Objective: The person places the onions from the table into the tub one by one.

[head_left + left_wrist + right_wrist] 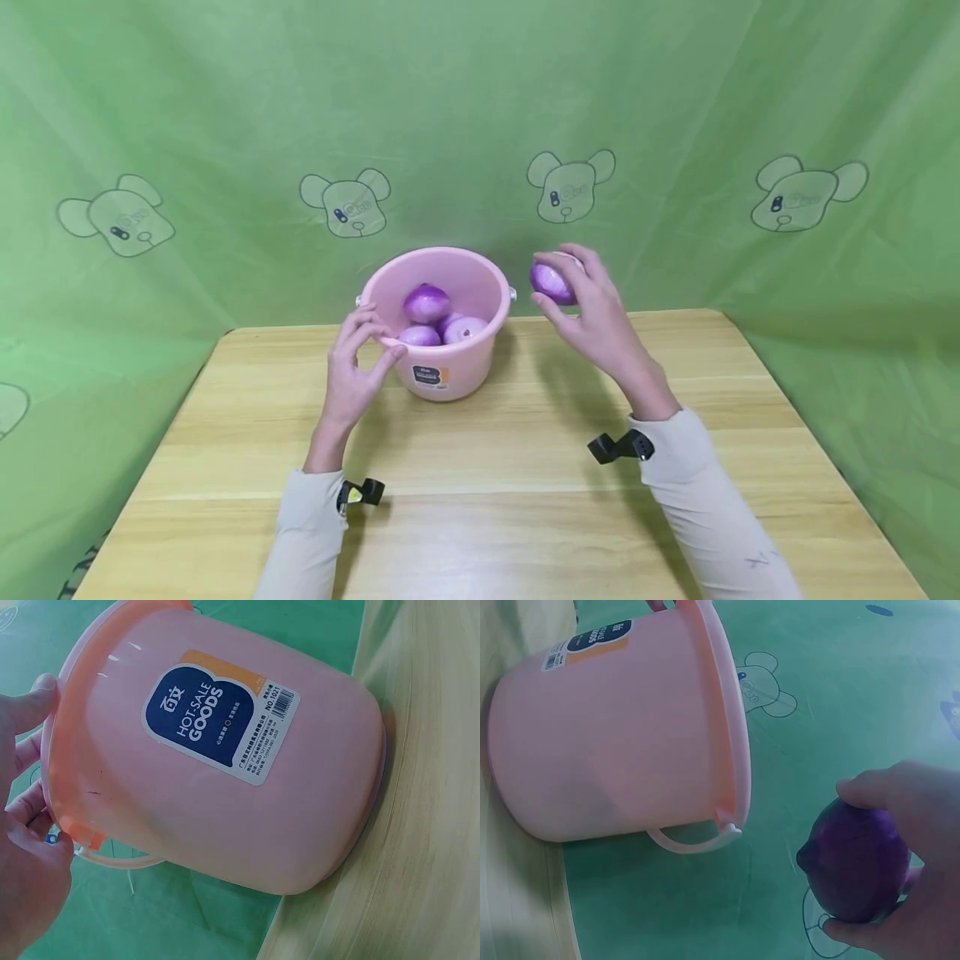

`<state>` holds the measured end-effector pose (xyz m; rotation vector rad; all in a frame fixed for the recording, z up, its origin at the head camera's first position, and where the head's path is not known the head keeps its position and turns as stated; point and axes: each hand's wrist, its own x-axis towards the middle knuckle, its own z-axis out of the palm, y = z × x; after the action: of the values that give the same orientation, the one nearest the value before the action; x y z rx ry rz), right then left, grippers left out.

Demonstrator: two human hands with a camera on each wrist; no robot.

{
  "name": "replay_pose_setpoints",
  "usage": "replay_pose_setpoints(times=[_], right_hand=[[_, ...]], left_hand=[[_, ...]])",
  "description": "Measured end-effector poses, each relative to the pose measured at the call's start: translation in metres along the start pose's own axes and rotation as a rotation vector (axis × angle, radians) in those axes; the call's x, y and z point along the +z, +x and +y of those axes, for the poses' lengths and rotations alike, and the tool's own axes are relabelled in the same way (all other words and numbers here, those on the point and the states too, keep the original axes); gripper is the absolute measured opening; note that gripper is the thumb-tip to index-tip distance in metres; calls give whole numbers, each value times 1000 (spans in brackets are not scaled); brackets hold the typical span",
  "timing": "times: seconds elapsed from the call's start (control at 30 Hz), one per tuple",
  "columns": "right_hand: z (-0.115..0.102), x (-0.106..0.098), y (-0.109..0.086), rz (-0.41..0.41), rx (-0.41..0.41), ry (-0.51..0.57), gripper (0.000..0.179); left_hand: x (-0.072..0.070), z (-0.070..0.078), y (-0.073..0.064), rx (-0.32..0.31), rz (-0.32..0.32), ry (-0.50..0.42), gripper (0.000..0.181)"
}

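A pink plastic bucket (pixel 468 371) stands upright at the far side of the table, a label on its front. Inside it lie several purple onions (pixel 427 303), partly hidden behind the rim. My left hand (pixel 351 371) grips the bucket's rim at the near left, thumb and fingertips on either side, as the left wrist view also shows. To the right of the bucket, my right hand (pixel 600 321) holds another purple onion (pixel 855 859) up in the air between thumb and fingers, apart from the rim.
The wooden table (pixel 480 517) carries the bucket near its back edge. Green cloth (pixel 465 100) with bear-head drawings hangs behind and at both sides. The bucket's handle (pixel 694 844) hangs down on its far side.
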<state>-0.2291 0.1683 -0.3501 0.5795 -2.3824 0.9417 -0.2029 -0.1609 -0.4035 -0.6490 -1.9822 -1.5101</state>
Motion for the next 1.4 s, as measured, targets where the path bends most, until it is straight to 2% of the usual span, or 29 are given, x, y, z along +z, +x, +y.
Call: replay_pose_setpoints(times=[0.37, 0.9, 1.4], right_hand=[[-2, 13, 11, -51, 13, 9, 52], [-9, 36, 18, -74, -36, 46, 55], [-19, 50, 27, -111, -43, 83, 57]], left_hand=[[5, -3, 5, 16, 0, -1, 18], [6, -2, 5, 27, -2, 15, 18], [6, -2, 4, -2, -8, -4, 16]])
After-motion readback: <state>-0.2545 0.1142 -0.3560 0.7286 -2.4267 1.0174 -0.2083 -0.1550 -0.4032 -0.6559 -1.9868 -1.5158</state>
